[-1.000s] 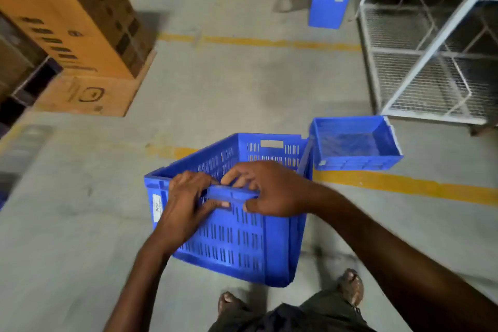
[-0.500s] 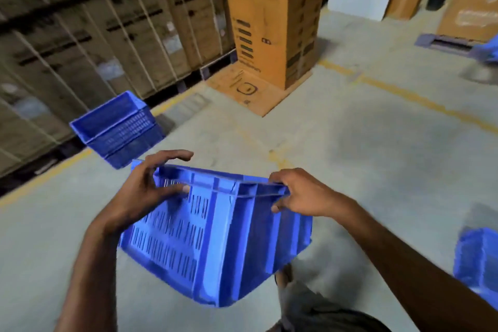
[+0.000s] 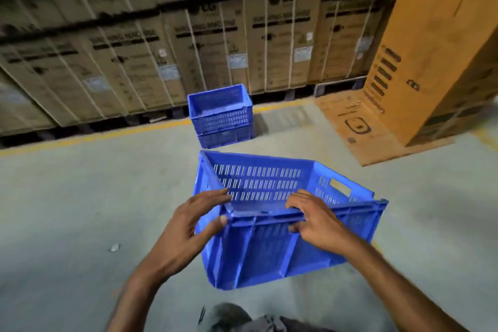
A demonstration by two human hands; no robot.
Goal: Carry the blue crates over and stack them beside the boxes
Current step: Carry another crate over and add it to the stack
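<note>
I carry an empty blue slotted crate (image 3: 272,248) off the floor, tilted with its open top facing up and away from me. My left hand (image 3: 192,221) grips its near left corner, thumb on the outer wall. On the near rim sits my right hand (image 3: 314,219), fingers curled over the edge. Straight ahead, two more blue crates (image 3: 221,116) stand nested in a short stack on the floor, right in front of the row of strapped cardboard boxes (image 3: 167,43).
A tall orange-brown carton (image 3: 428,62) stands on a flattened cardboard sheet (image 3: 358,127) at the right. A yellow floor line (image 3: 94,137) runs along the foot of the boxes. A small scrap (image 3: 114,247) lies on the grey concrete at my left.
I have turned left with the crate, away from the wire rack and the other crate. The box wall and the crate stack now lie straight ahead and nearer. My hands have shifted along the rim.
</note>
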